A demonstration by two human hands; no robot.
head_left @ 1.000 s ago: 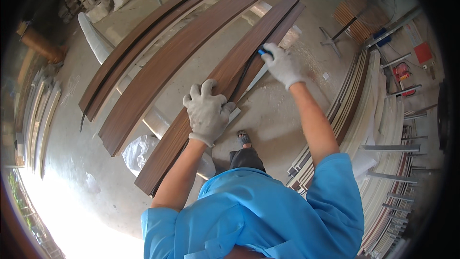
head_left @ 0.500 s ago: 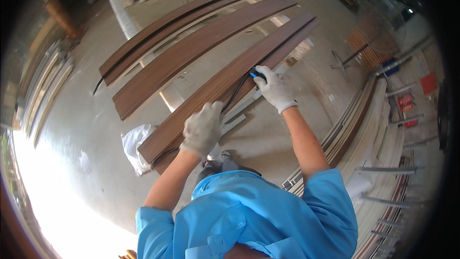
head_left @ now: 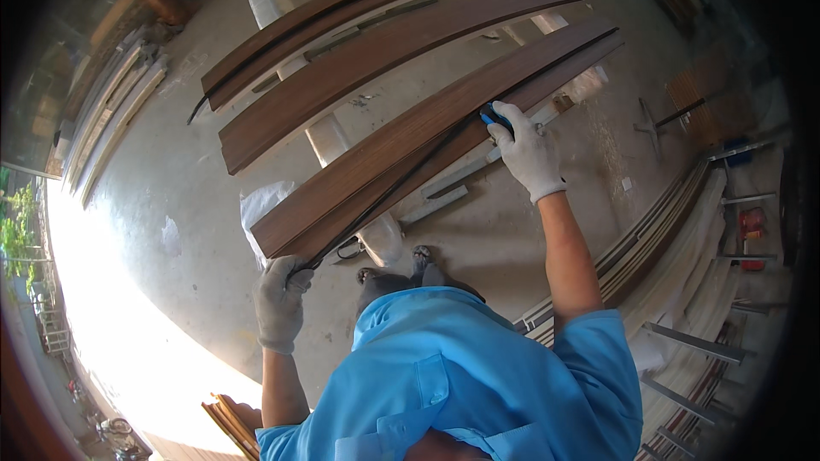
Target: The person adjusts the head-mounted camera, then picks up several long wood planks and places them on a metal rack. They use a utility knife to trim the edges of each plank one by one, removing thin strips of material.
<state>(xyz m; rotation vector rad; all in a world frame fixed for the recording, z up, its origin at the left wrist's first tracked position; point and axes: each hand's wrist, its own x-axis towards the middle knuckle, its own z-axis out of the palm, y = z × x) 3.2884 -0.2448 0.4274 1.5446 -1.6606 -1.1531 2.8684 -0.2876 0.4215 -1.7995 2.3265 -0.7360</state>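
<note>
Overhead, the view takes in a grey concrete floor (head_left: pixel 196 162) on which pale support trestles (head_left: pixel 329 141) carry several long, dark brown wood-grain boards. Three such boards (head_left: pixel 384 55) lie farther out, well apart from the hands. The nearest long brown board (head_left: pixel 427 132) runs diagonally from lower left to upper right. A thin black strip (head_left: pixel 401 183) runs along its near edge. Stacks of pale mouldings (head_left: pixel 683 230) line the floor at right. The right hand (head_left: pixel 530 154), in a white knit glove, rests on the nearest board's edge, fingers curled tight around a small blue tool (head_left: pixel 494 118) pressed to the strip. The left hand (head_left: pixel 280 294), gloved likewise, sits at the board's lower end, fingers clamped together on the strip's loose end.
</note>
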